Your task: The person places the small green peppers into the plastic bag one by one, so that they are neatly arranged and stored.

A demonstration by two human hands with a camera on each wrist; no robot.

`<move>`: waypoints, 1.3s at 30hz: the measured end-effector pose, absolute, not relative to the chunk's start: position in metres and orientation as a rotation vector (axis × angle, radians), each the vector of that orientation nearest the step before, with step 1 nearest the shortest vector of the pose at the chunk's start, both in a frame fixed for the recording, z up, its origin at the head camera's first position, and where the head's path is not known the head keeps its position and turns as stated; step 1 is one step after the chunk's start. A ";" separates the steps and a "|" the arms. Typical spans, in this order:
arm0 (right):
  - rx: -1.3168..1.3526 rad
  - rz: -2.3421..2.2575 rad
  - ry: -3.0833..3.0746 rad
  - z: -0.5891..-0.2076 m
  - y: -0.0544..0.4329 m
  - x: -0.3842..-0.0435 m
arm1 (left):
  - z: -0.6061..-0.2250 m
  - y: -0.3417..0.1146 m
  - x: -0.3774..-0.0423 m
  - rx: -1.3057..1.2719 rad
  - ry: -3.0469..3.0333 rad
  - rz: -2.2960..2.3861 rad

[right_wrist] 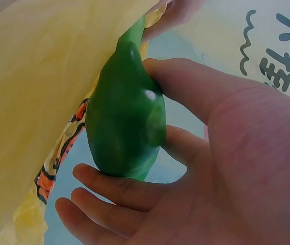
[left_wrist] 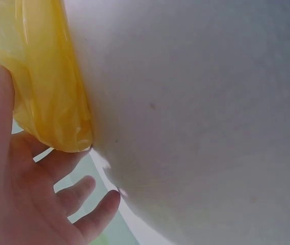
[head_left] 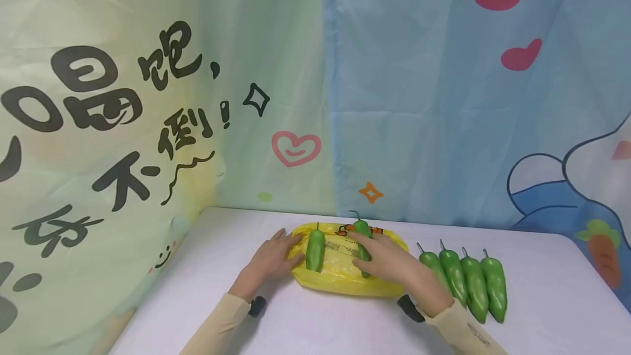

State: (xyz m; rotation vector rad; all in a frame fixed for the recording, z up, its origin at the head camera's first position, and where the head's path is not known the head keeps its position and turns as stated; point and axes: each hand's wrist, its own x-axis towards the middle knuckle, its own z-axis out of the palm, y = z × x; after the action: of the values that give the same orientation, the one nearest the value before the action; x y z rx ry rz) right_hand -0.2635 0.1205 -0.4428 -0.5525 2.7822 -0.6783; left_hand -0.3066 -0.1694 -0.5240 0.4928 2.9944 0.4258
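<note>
A yellow plastic bag (head_left: 345, 286) lies spread on the table with its rim rolled up, printed orange and black at the far side. My left hand (head_left: 273, 253) holds its left rim; in the left wrist view the thumb and fingers lie on either side of the yellow plastic (left_wrist: 58, 92). One green pepper (head_left: 315, 251) rests on the bag near that hand, stem pointing away. My right hand (head_left: 389, 256) pinches a second green pepper (head_left: 361, 228) between thumb and fingers, over the right part of the bag. The right wrist view shows this pepper (right_wrist: 127, 112) close up, other fingers spread below.
To the right of the bag, several green peppers (head_left: 476, 284) lie side by side, stems away from me, partly behind my right forearm. The white table (head_left: 187, 289) ends at a printed cloth backdrop (head_left: 394, 97) behind and at the left.
</note>
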 end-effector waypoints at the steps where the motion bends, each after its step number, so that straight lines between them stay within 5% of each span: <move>1: -0.558 -0.680 2.779 -0.443 0.119 -0.264 | -0.524 -0.169 -0.306 0.490 2.991 0.426; 39: -0.545 -0.776 2.739 -0.482 0.065 -0.276 | -0.524 -0.170 -0.308 0.503 3.001 0.436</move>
State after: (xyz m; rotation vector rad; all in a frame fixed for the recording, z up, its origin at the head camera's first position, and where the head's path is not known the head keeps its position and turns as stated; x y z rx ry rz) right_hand -0.2762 0.0649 -0.4817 -0.5451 2.7387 -0.7763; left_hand -0.3075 -0.1699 -0.5243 0.5030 3.0014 0.4358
